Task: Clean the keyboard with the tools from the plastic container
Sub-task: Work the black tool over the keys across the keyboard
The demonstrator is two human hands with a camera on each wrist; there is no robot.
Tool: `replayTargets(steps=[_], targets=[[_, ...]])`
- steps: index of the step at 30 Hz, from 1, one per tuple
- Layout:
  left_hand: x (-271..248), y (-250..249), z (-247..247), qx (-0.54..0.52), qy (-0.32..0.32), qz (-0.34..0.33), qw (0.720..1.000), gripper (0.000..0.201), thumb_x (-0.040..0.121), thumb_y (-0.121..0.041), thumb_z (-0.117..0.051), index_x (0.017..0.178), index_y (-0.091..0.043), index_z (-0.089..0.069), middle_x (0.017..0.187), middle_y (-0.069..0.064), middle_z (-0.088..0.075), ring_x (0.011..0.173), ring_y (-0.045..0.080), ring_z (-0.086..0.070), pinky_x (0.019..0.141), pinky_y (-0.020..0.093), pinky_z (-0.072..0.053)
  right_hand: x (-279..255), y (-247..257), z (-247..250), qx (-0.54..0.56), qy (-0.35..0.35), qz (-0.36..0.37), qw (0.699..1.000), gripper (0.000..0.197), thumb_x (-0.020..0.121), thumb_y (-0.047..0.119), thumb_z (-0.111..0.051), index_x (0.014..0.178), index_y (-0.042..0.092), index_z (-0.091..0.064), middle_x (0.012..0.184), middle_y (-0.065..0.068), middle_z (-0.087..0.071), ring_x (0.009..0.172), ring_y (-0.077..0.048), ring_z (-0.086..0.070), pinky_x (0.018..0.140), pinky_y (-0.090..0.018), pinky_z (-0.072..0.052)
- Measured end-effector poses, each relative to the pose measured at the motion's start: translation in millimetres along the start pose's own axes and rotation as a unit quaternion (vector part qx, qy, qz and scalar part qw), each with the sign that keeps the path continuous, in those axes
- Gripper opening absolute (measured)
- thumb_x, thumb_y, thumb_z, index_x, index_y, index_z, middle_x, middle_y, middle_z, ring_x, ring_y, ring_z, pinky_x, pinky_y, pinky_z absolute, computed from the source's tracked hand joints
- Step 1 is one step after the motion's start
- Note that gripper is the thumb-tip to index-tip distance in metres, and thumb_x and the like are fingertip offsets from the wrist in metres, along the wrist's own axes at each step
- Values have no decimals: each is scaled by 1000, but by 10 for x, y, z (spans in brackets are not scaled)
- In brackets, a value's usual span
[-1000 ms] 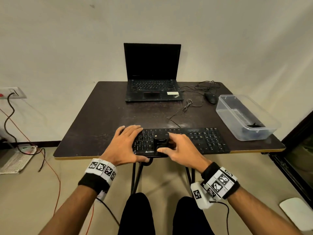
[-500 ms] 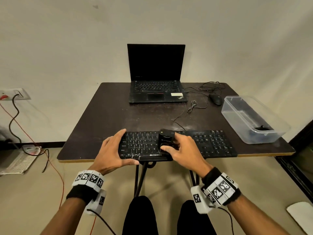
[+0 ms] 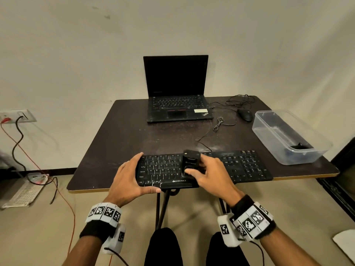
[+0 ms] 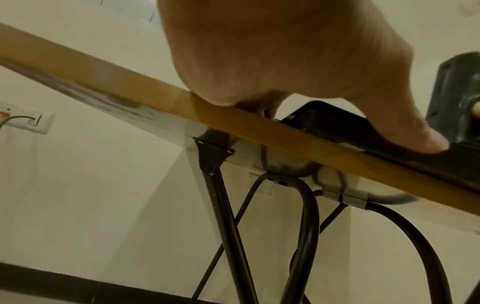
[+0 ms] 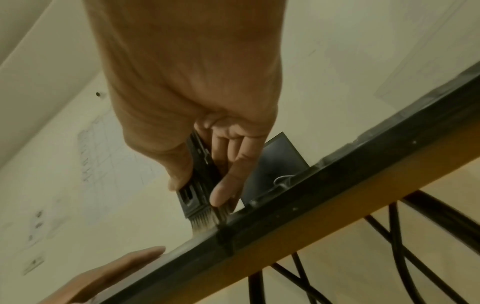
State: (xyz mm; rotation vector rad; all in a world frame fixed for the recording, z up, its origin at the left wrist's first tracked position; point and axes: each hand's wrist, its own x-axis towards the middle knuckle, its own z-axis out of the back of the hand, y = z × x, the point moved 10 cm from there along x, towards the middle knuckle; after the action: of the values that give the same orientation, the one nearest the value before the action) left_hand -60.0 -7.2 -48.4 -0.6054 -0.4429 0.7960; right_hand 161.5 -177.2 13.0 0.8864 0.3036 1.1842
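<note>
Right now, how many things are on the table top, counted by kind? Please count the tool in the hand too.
Keyboard: 1
Laptop: 1
Mouse: 1
Plastic container: 1
Cleaning brush, held in the right hand: 1
Dark item inside the container, too small to identify: 1
Total: 6

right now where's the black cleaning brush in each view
Head: brush at centre, upright on the keyboard, gripped by the right hand.
Left wrist: brush at the right edge.
Right wrist: brush at centre, bristles down.
Shared landmark: the table's tan front edge.
</note>
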Motion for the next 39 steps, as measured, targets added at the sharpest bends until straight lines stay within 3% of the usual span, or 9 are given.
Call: replayTargets(steps=[5, 9, 13, 17, 21, 25, 29, 33, 39], targets=[[8, -3, -7, 11, 3, -7, 1000, 140, 42, -92, -82, 158, -42, -24, 149, -15, -47, 142, 19, -37, 118, 53, -39, -55, 76, -160, 19, 72, 24, 997, 33, 92, 32, -81, 124, 25, -73, 113, 17, -78, 104, 3, -72, 94, -29, -61], [17, -5, -22, 13, 6, -10, 1000, 140, 42, -91, -83, 158, -40, -25, 148, -16, -48, 141, 18, -40, 117, 53, -40, 22, -78, 103, 5, -10, -19, 1000, 34, 92, 33, -81, 123, 23, -74, 109, 13, -79, 99, 1, -73, 91, -32, -62], [18, 0, -17, 11, 2, -11, 1000, 140, 41, -91, -83, 158, -38, -27, 147, -16, -49, 140, 18, -40, 117, 52, -40, -86, 76, -179, 33, 82, 16, 996, 31, 92, 31, -81, 122, 25, -74, 112, 17, -78, 104, 3, -72, 95, -32, -60], [18, -18, -14, 15, 3, -16, 1000, 140, 42, -91, -83, 158, -37, -28, 146, -16, -50, 139, 19, -42, 117, 52, -40, 15, 34, -22, 6, 14, -4, 1000, 33, 92, 32, -81, 122, 23, -74, 111, 11, -79, 102, -4, -74, 93, -36, -62], [18, -25, -13, 20, 0, -20, 1000, 139, 42, -92, -82, 157, -35, -28, 146, -15, -50, 138, 18, -42, 117, 51, -39, -68, 227, -312, 26, 91, 36, 995, 31, 92, 31, -81, 121, 26, -74, 112, 15, -79, 104, 1, -72, 96, -33, -60], [17, -37, -21, 21, 3, -24, 999, 137, 43, -92, -82, 156, -35, -30, 145, -16, -51, 137, 18, -44, 117, 52, -40, 59, 184, -200, -7, 27, 18, 999, 33, 91, 36, -78, 123, 26, -73, 109, 12, -80, 101, -5, -74, 92, -37, -61], [27, -16, -10, 22, -2, -27, 999, 136, 43, -93, -82, 155, -36, -30, 143, -18, -52, 136, 18, -47, 113, 51, -44, 14, 335, -384, -22, 87, 62, 994, 30, 93, 35, -79, 120, 25, -73, 109, 13, -79, 97, -4, -73, 89, -35, -60], [12, -44, -9, 24, -2, -35, 999, 135, 44, -92, -81, 155, -36, -30, 144, -17, -51, 136, 18, -45, 115, 51, -41, 126, 244, -205, -8, 48, 26, 998, 38, 91, 31, -81, 127, 24, -72, 113, 9, -80, 104, -8, -74, 96, -38, -59], [2, -123, 18, 30, -10, -53, 998, 133, 47, -93, -80, 155, -32, -32, 144, -18, -50, 134, 15, -46, 118, 48, -38, 26, 397, -448, 14, 107, 60, 992, 34, 94, 31, -80, 126, 24, -72, 115, 13, -78, 105, -2, -72, 95, -33, -60]])
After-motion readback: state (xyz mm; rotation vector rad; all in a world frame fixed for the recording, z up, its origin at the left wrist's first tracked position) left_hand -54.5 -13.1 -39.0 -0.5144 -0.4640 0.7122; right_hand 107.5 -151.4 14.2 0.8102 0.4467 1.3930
